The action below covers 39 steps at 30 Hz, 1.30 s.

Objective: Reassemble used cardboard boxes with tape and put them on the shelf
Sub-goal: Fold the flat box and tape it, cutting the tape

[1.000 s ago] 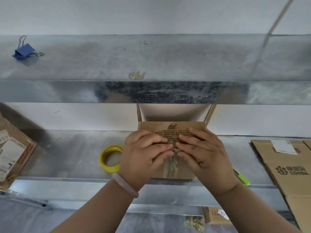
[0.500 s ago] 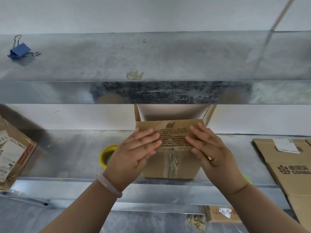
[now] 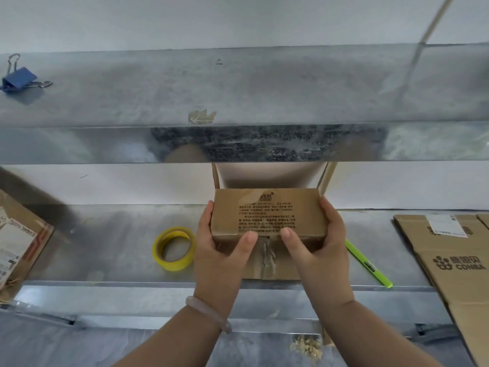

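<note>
A small brown cardboard box (image 3: 267, 210) with black printed text stands on the middle metal shelf (image 3: 105, 242), its far flaps raised under the upper shelf. A taped seam runs down its near face. My left hand (image 3: 219, 250) grips the box's left side, thumb on the near face. My right hand (image 3: 317, 247) grips the right side the same way. A yellow tape roll (image 3: 173, 248) lies on the shelf just left of my left hand.
A green pen-like tool (image 3: 367, 263) lies right of the box. Flattened CONBA cardboard (image 3: 455, 260) covers the shelf's right end, and another labelled flat box (image 3: 18, 245) lies at the left. The upper shelf (image 3: 264, 86) carries a blue binder clip (image 3: 19, 78).
My hands have slid off the top flap, where they were pressing flat, out to the box's two sides. They now grip it with thumbs in front.
</note>
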{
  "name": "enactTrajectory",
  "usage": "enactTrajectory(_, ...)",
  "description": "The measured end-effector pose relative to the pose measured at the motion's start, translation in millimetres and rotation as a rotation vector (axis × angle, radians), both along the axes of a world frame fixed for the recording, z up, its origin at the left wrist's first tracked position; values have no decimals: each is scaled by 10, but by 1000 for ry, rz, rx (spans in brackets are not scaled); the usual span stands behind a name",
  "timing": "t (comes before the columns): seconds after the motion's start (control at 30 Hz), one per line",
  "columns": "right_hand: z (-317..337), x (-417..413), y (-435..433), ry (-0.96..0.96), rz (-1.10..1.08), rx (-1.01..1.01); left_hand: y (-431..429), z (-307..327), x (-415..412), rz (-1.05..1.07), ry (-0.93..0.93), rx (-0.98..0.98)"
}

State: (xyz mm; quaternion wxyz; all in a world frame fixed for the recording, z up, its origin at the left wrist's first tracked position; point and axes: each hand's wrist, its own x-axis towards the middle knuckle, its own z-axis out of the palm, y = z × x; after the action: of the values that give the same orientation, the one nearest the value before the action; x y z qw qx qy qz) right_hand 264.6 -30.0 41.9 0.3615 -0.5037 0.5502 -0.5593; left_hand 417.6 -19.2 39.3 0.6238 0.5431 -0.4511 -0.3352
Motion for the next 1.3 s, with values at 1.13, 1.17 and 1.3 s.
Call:
enactTrajectory(1.13,61,-132,42,-14,64,193,9,-177,140,-87,168,166)
enactTrajectory(1.17,88,-130,61,-7,67,207,25,-163,139,-95,173,168)
enactTrajectory(1.3,194,-147,186,-4,37,183,208,-83,143,-64,68,116)
